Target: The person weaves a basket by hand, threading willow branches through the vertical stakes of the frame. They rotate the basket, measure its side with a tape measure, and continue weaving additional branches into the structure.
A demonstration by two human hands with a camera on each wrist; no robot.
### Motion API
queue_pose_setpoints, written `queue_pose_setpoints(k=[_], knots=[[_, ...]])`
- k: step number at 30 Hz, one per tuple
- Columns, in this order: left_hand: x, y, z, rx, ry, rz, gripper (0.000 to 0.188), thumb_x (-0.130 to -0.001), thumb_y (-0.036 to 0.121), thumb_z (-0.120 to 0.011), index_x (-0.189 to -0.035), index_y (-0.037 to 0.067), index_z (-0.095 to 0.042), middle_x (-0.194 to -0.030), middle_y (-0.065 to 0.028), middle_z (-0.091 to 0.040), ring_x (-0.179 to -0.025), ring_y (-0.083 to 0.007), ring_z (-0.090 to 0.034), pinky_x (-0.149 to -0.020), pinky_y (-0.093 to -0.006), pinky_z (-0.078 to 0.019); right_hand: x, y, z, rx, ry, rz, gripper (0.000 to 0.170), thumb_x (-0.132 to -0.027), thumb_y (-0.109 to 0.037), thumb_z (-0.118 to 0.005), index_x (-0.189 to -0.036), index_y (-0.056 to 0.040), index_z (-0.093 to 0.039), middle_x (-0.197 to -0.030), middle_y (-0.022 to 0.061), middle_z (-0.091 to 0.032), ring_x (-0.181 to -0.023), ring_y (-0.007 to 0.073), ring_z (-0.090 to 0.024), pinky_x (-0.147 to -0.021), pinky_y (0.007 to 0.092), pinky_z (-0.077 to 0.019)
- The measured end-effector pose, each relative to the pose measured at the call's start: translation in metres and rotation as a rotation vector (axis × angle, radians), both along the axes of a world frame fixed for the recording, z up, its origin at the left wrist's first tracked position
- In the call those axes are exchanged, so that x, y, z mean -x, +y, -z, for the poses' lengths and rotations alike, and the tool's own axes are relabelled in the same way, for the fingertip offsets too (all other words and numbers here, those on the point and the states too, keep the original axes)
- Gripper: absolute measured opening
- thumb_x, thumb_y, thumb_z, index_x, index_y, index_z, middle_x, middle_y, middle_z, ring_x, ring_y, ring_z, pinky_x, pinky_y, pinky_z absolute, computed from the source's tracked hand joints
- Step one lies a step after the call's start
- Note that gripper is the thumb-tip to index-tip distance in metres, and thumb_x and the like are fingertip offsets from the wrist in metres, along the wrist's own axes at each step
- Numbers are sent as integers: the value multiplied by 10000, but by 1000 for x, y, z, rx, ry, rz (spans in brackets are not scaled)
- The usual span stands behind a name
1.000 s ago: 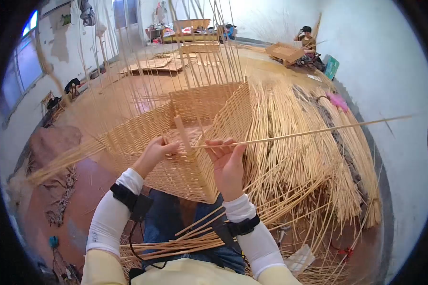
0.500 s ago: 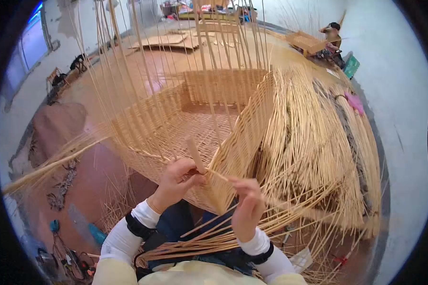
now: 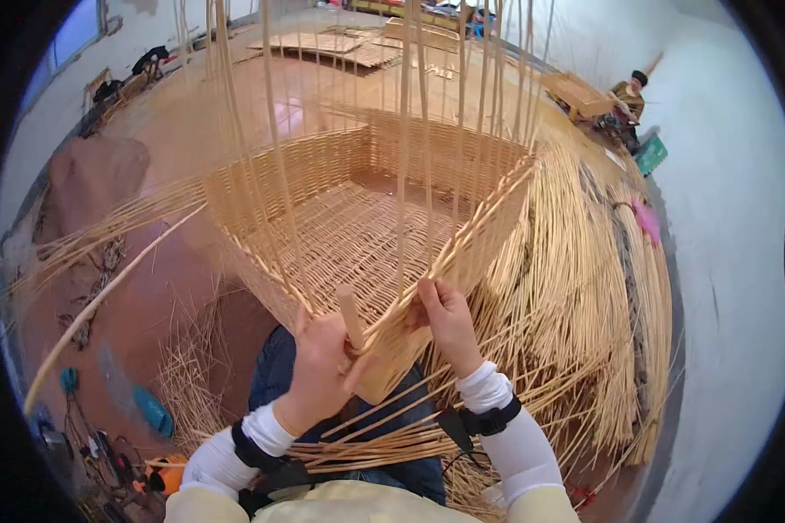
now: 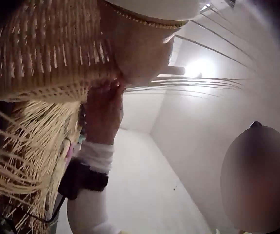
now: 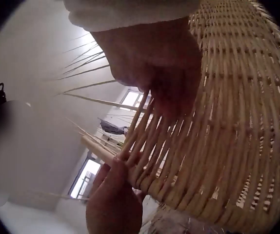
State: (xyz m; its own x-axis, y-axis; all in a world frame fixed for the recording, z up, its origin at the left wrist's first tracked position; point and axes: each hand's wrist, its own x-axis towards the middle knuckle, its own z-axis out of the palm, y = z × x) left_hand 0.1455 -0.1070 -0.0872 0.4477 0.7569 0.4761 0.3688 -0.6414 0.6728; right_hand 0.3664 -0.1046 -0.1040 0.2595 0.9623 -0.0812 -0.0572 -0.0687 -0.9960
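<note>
A woven wicker basket (image 3: 384, 228) with tall upright stakes sits tilted over the person's lap. At its near corner, beside a short thick wooden peg (image 3: 350, 315), the left hand (image 3: 321, 364) grips the rim, thumb outside. The right hand (image 3: 451, 324) pinches the rim of the right wall between thumb and fingers. In the right wrist view the left hand (image 5: 114, 201) holds the corner below the peg (image 5: 97, 148), and the right hand (image 5: 162, 73) lies against the woven wall, its fingertips partly hidden. The left wrist view shows the right hand (image 4: 104, 111) at the rim.
Bundles of long wicker rods (image 3: 576, 305) lie on the right, with loose rods (image 3: 375, 449) across the lap. Tools and a teal object (image 3: 153, 411) are on the floor at lower left. Another person (image 3: 628, 103) sits far back beside a wicker tray (image 3: 577, 94).
The long rod held out to the right has been swung down, and its length no longer shows there. The right hand has moved onto the right rim; the basket appears lower and nearer in the head view.
</note>
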Motion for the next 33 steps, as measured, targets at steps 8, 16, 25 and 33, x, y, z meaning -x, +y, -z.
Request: queue_pose_setpoints(k=[8, 16, 25, 33], knots=[[132, 73, 8, 503, 19, -69, 495, -846, 174, -740, -1269, 1, -550, -1266, -81, -571, -1222, -197, -502, -1062, -366, -380, 96, 86, 12, 22, -308, -324, 471, -968, -373, -572, -764, 38, -678, -610, 64, -638, -593, 141, -635, -533, 280, -507], [225, 71, 23, 652, -65, -118, 400, -826, 137, -724, -1196, 21, -625, -1294, -101, -586, -1277, -227, -479, -1090, -393, -359, 177, 88, 18, 165, 67, -394, 386, -973, -313, -572, -893, 45, -690, -784, 120, -703, -676, 178, -672, -669, 297, -554], [195, 33, -12, 388, 275, -511, 388, -819, 151, -733, -1174, 27, -637, -1239, -136, -616, -1212, -273, -547, -1011, -400, -421, 111, 84, 7, -26, 307, -234, 159, -979, -106, -529, -1088, -33, -441, -1038, 140, -650, -843, 199, -675, -779, 336, -566], [134, 69, 35, 258, 379, -364, 362, -924, 359, -600, -1021, 11, -613, -952, -198, -658, -920, -358, -634, -817, -411, -477, 104, 81, 26, -48, 297, -279, 153, -981, -122, -535, -1076, -57, -435, -1042, 128, -659, -852, 190, -664, -765, 319, -547]])
